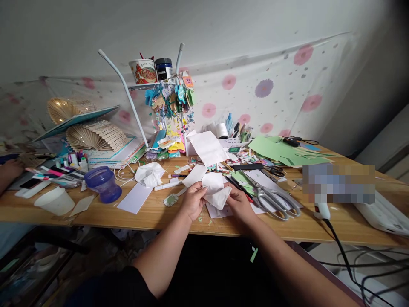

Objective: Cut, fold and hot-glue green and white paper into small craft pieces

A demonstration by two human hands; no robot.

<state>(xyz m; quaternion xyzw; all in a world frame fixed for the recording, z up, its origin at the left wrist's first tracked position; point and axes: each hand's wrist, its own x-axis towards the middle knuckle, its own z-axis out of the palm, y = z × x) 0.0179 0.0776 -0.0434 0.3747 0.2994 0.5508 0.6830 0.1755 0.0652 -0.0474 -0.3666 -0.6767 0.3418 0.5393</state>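
Observation:
A small piece of thin white paper (217,198) is pinched between my two hands near the front of the table, its lower part hanging as a flap. The fingers of my left hand (193,202) close on its left edge. My right hand (240,204) grips its right side. Just beyond lie another white paper piece (194,175) and a larger white sheet (207,148). To the right of my right hand rest big silver-handled scissors (275,200). On the left are a small green-and-white cutout (170,199) and a crumpled tissue (149,174).
A purple cup (102,183) and a white cup (55,201) stand left. Green paper (281,149) and a corded white tool (322,209) lie right, its upper part blurred out. Trinkets hang from a rack (140,86). Another person's hand (12,169) shows at far left.

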